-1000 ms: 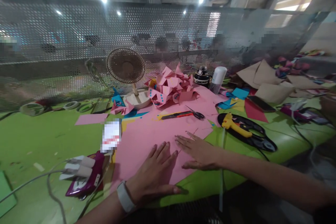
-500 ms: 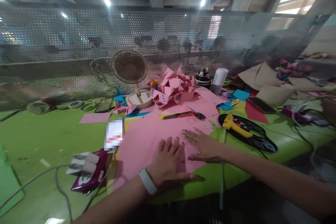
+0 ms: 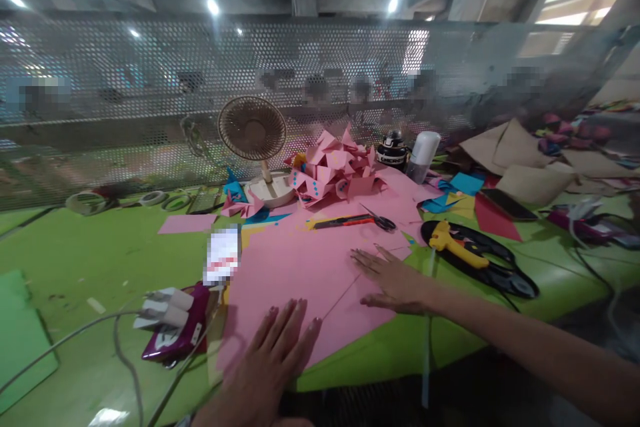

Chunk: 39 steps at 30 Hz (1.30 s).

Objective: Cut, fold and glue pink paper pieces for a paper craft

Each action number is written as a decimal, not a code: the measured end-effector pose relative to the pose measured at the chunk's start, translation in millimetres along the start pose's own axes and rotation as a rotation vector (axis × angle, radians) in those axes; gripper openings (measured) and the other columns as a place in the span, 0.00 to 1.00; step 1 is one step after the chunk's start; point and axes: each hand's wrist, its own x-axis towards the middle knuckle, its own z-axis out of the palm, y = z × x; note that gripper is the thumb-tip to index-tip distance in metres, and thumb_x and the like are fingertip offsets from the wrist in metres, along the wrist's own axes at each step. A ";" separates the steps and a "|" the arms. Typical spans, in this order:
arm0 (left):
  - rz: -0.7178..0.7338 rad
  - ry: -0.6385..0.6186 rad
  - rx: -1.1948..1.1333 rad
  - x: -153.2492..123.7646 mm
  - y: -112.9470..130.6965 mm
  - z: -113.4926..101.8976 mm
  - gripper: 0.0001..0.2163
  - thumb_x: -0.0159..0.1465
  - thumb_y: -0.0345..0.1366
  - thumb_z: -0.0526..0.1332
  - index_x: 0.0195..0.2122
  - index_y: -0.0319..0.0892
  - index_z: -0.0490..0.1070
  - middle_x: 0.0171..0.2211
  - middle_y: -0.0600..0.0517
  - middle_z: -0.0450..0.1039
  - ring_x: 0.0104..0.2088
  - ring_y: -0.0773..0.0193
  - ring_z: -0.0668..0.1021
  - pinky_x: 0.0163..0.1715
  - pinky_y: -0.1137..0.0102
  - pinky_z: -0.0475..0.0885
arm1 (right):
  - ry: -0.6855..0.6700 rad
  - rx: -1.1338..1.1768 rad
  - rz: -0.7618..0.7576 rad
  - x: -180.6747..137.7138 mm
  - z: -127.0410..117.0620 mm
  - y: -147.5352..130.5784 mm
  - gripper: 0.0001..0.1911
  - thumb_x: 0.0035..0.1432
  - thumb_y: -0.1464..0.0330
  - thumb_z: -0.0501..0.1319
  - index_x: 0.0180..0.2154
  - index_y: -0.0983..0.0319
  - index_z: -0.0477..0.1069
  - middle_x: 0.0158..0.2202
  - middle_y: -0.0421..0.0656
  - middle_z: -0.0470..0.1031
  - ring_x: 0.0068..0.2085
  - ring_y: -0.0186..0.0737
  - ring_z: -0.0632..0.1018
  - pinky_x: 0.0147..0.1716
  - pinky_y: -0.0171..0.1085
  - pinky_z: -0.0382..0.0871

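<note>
A large pink sheet of paper (image 3: 290, 267) lies flat on the green tabletop in front of me. My left hand (image 3: 273, 353) rests palm down over its near left part, fingers stretched out and holding nothing. On its right side my right hand (image 3: 390, 277) lies flat with fingers extended. A thin crease or edge line runs across the paper between the two hands. Beyond the paper are a utility knife (image 3: 345, 220) and scissors (image 3: 383, 219). To the right, a yellow glue gun (image 3: 457, 245) lies on a black oval holder.
A small fan (image 3: 253, 130) stands behind, beside a heap of folded pink paper pieces (image 3: 335, 163). At left are a phone (image 3: 223, 255) and a purple power strip (image 3: 175, 330) with trailing cables. A bottle (image 3: 423, 155) and cardboard pieces (image 3: 535, 183) stand back right.
My left hand has slid toward me and to the left, away from the right hand, uncovering the line on the paper. My right hand stays nearly in place. The view has shifted slightly.
</note>
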 end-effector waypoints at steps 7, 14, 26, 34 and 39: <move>0.004 -0.082 -0.039 -11.8 -8.4 -9.1 0.42 0.54 0.64 0.49 0.64 0.52 0.34 0.64 0.49 0.35 0.62 0.44 0.48 0.57 0.50 0.49 | 0.145 -0.003 0.131 27.5 -8.2 15.5 0.37 0.56 0.47 0.48 0.56 0.68 0.61 0.57 0.55 0.61 0.58 0.50 0.61 0.58 0.48 0.45; 0.004 -0.082 -0.047 -10.1 -13.0 -14.9 0.39 0.55 0.62 0.50 0.63 0.55 0.36 0.64 0.50 0.36 0.62 0.44 0.49 0.57 0.49 0.49 | 0.106 0.030 0.208 54.6 -23.9 33.1 0.35 0.40 0.48 0.64 0.45 0.64 0.68 0.43 0.51 0.71 0.41 0.50 0.72 0.37 0.41 0.64; 0.026 -0.026 -0.069 -17.8 -12.2 -13.5 0.39 0.54 0.62 0.51 0.63 0.55 0.38 0.64 0.50 0.37 0.62 0.47 0.49 0.58 0.51 0.47 | 0.122 0.171 0.131 57.5 -24.7 40.5 0.20 0.48 0.52 0.58 0.21 0.63 0.64 0.22 0.37 0.63 0.26 0.34 0.64 0.25 0.32 0.53; -0.040 -0.001 -0.043 -35.7 -19.1 -20.3 0.38 0.54 0.61 0.53 0.63 0.57 0.40 0.64 0.53 0.40 0.62 0.46 0.50 0.58 0.49 0.45 | 0.302 0.553 0.124 25.6 -35.7 40.7 0.19 0.52 0.53 0.57 0.24 0.63 0.66 0.22 0.35 0.60 0.25 0.31 0.62 0.24 0.32 0.54; -0.342 0.306 -0.108 -14.4 -21.5 -28.1 0.31 0.61 0.51 0.53 0.63 0.51 0.43 0.63 0.49 0.46 0.61 0.50 0.53 0.58 0.53 0.51 | 0.546 0.833 0.232 17.9 -38.6 49.4 0.19 0.49 0.53 0.60 0.29 0.63 0.69 0.24 0.37 0.65 0.26 0.32 0.65 0.25 0.32 0.58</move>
